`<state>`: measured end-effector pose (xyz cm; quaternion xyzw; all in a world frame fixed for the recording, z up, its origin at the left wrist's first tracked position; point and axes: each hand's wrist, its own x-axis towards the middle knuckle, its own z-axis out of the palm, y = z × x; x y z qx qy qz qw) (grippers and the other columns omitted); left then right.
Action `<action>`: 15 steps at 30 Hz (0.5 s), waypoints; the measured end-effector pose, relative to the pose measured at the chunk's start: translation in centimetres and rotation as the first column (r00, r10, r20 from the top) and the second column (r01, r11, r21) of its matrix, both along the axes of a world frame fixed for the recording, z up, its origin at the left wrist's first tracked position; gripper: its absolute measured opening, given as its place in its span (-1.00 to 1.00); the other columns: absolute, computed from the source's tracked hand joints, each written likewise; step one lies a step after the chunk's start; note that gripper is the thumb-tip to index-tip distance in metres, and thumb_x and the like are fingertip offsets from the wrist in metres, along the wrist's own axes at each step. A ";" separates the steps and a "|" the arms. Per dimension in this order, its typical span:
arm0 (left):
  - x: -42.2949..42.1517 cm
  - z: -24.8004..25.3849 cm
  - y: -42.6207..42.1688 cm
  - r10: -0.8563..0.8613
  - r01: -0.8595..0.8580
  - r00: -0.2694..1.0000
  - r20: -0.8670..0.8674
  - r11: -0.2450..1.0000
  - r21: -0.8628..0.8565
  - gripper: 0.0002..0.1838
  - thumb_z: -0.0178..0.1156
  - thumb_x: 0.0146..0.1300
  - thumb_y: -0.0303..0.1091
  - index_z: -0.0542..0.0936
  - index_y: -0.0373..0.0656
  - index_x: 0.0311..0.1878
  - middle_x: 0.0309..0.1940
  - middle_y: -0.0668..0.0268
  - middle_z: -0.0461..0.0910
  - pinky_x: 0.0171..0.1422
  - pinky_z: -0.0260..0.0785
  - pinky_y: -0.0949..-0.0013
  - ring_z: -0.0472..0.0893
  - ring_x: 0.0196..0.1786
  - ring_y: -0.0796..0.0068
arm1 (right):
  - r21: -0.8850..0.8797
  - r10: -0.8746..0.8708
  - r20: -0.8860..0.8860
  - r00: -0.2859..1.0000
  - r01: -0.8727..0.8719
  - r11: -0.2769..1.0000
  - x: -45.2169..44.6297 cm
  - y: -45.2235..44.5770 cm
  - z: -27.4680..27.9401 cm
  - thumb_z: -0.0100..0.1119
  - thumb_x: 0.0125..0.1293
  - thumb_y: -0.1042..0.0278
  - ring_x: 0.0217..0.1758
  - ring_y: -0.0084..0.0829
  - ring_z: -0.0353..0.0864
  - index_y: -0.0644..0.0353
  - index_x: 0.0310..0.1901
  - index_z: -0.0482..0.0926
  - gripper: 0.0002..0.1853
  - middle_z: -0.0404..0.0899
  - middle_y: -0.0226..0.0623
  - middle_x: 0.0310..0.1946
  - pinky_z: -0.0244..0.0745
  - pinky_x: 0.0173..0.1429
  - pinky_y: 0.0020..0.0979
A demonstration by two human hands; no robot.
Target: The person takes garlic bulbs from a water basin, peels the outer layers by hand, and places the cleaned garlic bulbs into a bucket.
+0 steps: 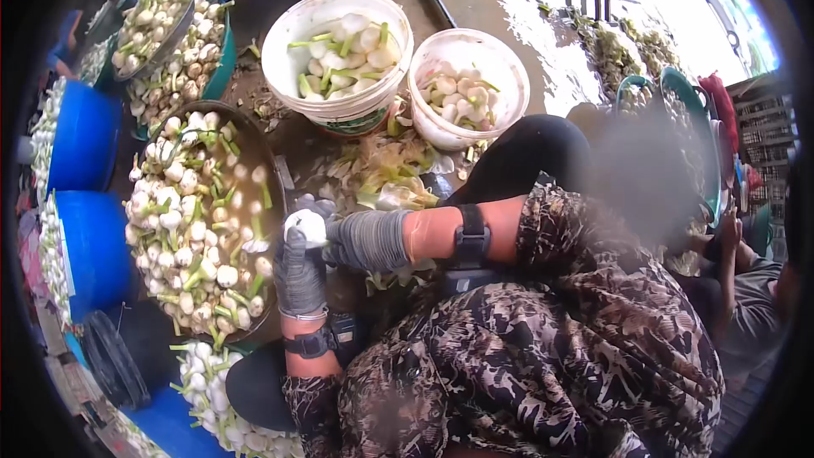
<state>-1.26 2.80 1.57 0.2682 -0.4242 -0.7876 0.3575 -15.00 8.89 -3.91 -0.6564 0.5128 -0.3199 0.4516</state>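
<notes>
Where the gloves meet: peeled white garlic bulb (307, 227), between both hands, near the basin's right rim
Left hand (301, 278): grey glove, fingers closed round bulb
Right hand (366, 242): grey glove, against bulb's other side; finger spread hidden, can't tell
Basin (280, 171): murky brown water, heaped stemmed garlic
Large white bucket (339, 106): trimmed garlic, some green stems
Small white bucket (449, 131): garlic, just beside large one
Peelings (386, 171): on ground, below buckets
Co-worker (750, 297): right edge, partly visible
</notes>
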 end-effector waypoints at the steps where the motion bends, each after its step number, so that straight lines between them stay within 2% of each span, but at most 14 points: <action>1: 0.7 -1.0 -0.6 -0.057 0.062 0.996 -0.066 0.995 0.076 -0.58 0.08 0.42 -0.03 0.53 -0.26 0.01 -0.04 0.14 0.56 0.40 0.27 0.09 0.52 0.13 0.22 | -0.140 0.010 -0.074 0.997 -0.020 0.990 -0.2 0.0 0.5 0.11 0.35 0.20 -0.38 -0.22 0.66 0.17 -0.06 0.58 -0.74 0.65 -0.19 -0.42 0.57 -0.22 -0.24; 2: 0.9 -1.6 -1.0 -0.105 0.124 0.985 -0.135 0.982 0.144 -0.60 0.01 0.46 -0.02 0.52 -0.22 -0.05 -0.15 0.15 0.58 0.42 0.24 0.00 0.51 0.12 0.17 | -0.278 -0.005 -0.151 0.989 -0.037 0.960 -0.5 -0.2 2.6 0.12 0.34 0.23 -0.37 -0.17 0.67 0.16 -0.04 0.58 -0.75 0.66 -0.16 -0.39 0.57 -0.22 -0.23; 3: 0.7 -2.6 -0.8 0.073 -0.004 0.982 -0.176 0.931 0.364 -0.66 -0.03 0.49 -0.06 0.49 -0.13 -0.25 -0.36 0.23 0.52 0.35 0.28 -0.04 0.53 -0.05 0.16 | -0.166 0.010 -0.327 0.945 -0.068 0.984 -1.0 0.5 4.7 0.11 0.32 0.26 -0.35 -0.11 0.66 0.12 -0.03 0.56 -0.75 0.66 -0.13 -0.37 0.57 -0.23 -0.19; 4: 0.2 -1.8 -0.8 0.015 0.105 0.955 -0.296 0.917 0.384 -0.68 -0.04 0.50 -0.10 0.44 -0.08 -0.33 -0.43 0.33 0.46 0.22 0.39 0.06 0.52 -0.14 0.25 | -0.047 0.049 -0.489 0.871 -0.082 0.996 -1.4 1.1 7.2 0.10 0.29 0.28 -0.33 -0.05 0.66 0.09 -0.01 0.55 -0.74 0.65 -0.10 -0.35 0.57 -0.24 -0.14; 5: -0.1 -1.6 -0.8 0.036 0.084 0.954 -0.296 0.920 0.382 -0.68 -0.04 0.50 -0.10 0.44 -0.08 -0.33 -0.43 0.33 0.46 0.22 0.39 0.06 0.52 -0.14 0.25 | 0.020 0.047 -0.423 0.905 -0.043 0.999 -1.6 1.2 7.8 0.09 0.29 0.29 -0.33 -0.01 0.66 0.10 0.02 0.53 -0.71 0.64 -0.07 -0.35 0.54 -0.26 -0.10; 7: 0.2 -1.0 -1.2 0.207 -0.042 0.943 -0.260 0.850 0.526 -0.83 0.00 0.46 -0.31 0.44 -0.01 -0.32 -0.47 0.50 0.40 -0.17 0.45 0.39 0.39 -0.44 0.55 | 0.125 0.077 -0.372 0.925 -0.032 0.992 -2.4 1.3 9.9 0.05 0.34 0.26 -0.35 0.01 0.64 0.11 0.03 0.51 -0.73 0.63 -0.04 -0.35 0.51 -0.27 -0.09; 8: -1.1 0.1 -1.1 0.453 -0.447 0.885 0.106 0.764 0.465 -0.85 0.00 0.43 -0.44 0.45 0.03 -0.30 -0.49 0.53 0.36 -0.25 0.42 0.42 0.30 -0.52 0.58 | 0.073 -0.026 -0.289 0.957 0.049 0.996 -2.8 1.7 8.3 0.05 0.38 0.21 -0.36 0.00 0.63 0.12 0.03 0.51 -0.72 0.63 -0.04 -0.36 0.48 -0.27 -0.11; 9: -0.1 -0.6 -1.6 0.421 -0.377 0.906 0.039 0.764 0.524 -0.84 0.00 0.41 -0.51 0.44 0.03 -0.28 -0.51 0.54 0.31 -0.26 0.39 0.43 0.30 -0.51 0.59 | 0.164 -0.193 -0.005 0.981 0.191 0.968 -3.9 1.5 7.7 0.05 0.40 0.26 -0.40 -0.18 0.58 0.14 0.01 0.51 -0.76 0.60 -0.16 -0.40 0.47 -0.31 -0.23; 10: 0.0 -1.0 -1.4 0.390 -0.372 0.920 0.045 0.829 0.418 -0.88 0.02 0.42 -0.45 0.45 0.00 -0.28 -0.50 0.55 0.30 -0.31 0.32 0.46 0.27 -0.52 0.59 | 0.271 -0.379 0.323 0.867 0.299 0.915 -4.9 1.4 7.0 0.05 0.42 0.32 -0.44 -0.36 0.54 0.16 -0.02 0.52 -0.80 0.58 -0.28 -0.43 0.47 -0.34 -0.35; 11: 0.1 0.2 -1.0 0.345 -0.337 0.938 0.042 0.873 0.352 -0.93 0.06 0.41 -0.39 0.47 -0.05 -0.25 -0.53 0.54 0.29 -0.32 0.30 0.48 0.27 -0.53 0.60 | 0.353 -0.512 0.565 0.647 0.371 0.859 -6.1 1.2 6.3 0.05 0.43 0.37 -0.48 -0.54 0.49 0.18 -0.04 0.52 -0.84 0.55 -0.40 -0.47 0.46 -0.38 -0.47; 12: 0.6 -1.6 -1.1 0.183 -0.218 0.963 0.196 0.960 0.175 -0.92 0.09 0.39 -0.34 0.52 -0.10 -0.18 -0.52 0.50 0.37 -0.31 0.32 0.49 0.33 -0.52 0.60 | 0.171 -0.591 0.264 0.762 0.567 0.806 -8.0 1.2 7.4 -0.01 0.49 0.24 -0.47 -0.54 0.48 0.19 -0.03 0.48 -0.78 0.49 -0.47 -0.47 0.52 -0.34 -0.44; 13: 1.1 -1.6 -2.1 -0.009 0.270 0.829 0.560 0.883 -0.385 -0.85 0.10 0.39 -0.33 0.54 -0.17 -0.09 -0.43 0.40 0.50 -0.24 0.39 0.48 0.48 -0.44 0.59 | 0.356 -0.708 0.556 0.436 0.644 0.677 -9.6 0.3 6.9 -0.04 0.50 0.14 -0.46 -0.52 0.48 0.20 -0.01 0.46 -0.71 0.48 -0.46 -0.46 0.55 -0.30 -0.37; 14: 0.7 -3.0 -0.6 -0.188 0.245 0.910 0.369 0.963 -0.115 -0.70 0.16 0.36 -0.28 0.52 -0.23 0.06 -0.26 0.28 0.60 -0.08 0.45 0.44 0.59 -0.27 0.50 | 0.570 -0.724 0.689 0.002 0.616 0.544 -11.0 -0.6 6.2 -0.07 0.51 0.04 -0.44 -0.49 0.49 0.20 0.00 0.43 -0.64 0.47 -0.45 -0.45 0.58 -0.27 -0.29; 15: 0.6 -1.4 0.3 -0.099 0.436 0.705 0.702 0.841 -0.319 -0.55 0.21 0.32 -0.25 0.45 -0.27 0.19 -0.20 0.21 0.61 0.09 0.45 0.37 0.61 -0.13 0.41 | 0.610 -0.750 0.660 -0.034 0.607 0.509 -12.2 -1.4 5.8 -0.09 0.50 -0.04 -0.44 -0.48 0.48 0.18 0.01 0.43 -0.59 0.49 -0.44 -0.43 0.58 -0.24 -0.24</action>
